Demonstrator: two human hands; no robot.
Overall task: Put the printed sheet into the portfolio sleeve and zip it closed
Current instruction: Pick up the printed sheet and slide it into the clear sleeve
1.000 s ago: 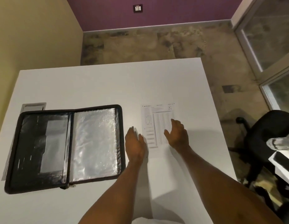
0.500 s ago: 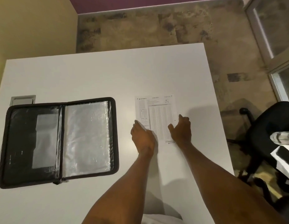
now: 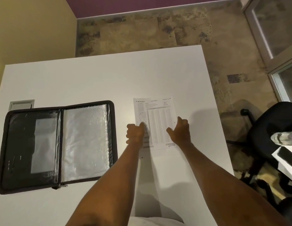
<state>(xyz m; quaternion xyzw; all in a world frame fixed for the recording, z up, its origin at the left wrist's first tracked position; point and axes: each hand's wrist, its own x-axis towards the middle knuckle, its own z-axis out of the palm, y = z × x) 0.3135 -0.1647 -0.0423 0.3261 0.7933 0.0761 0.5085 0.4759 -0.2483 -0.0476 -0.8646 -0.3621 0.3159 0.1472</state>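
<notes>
The printed sheet (image 3: 158,118), white with a dense table, lies on the white table (image 3: 93,79) right of centre. My left hand (image 3: 135,133) is curled over its left edge, fingers bent onto the paper. My right hand (image 3: 181,132) rests on its right edge with thumb spread and fingers bent. Whether either hand pinches the paper cannot be made out. The black zip portfolio (image 3: 57,144) lies open flat to the left, its clear plastic sleeve (image 3: 85,141) on the right half and a pocket on the left half. Its zip pull (image 3: 63,185) sits at the spine's near end.
A grey cable hatch (image 3: 22,104) sits in the table behind the portfolio. A black office chair (image 3: 271,128) stands off the table's right edge, beside another white surface with a clear bottle (image 3: 284,138). A yellow wall runs along the left.
Both hands have slid forward onto the sheet's side edges and their fingers have curled. The sheet's near end sits slightly nearer to me. The camera tilted down.
</notes>
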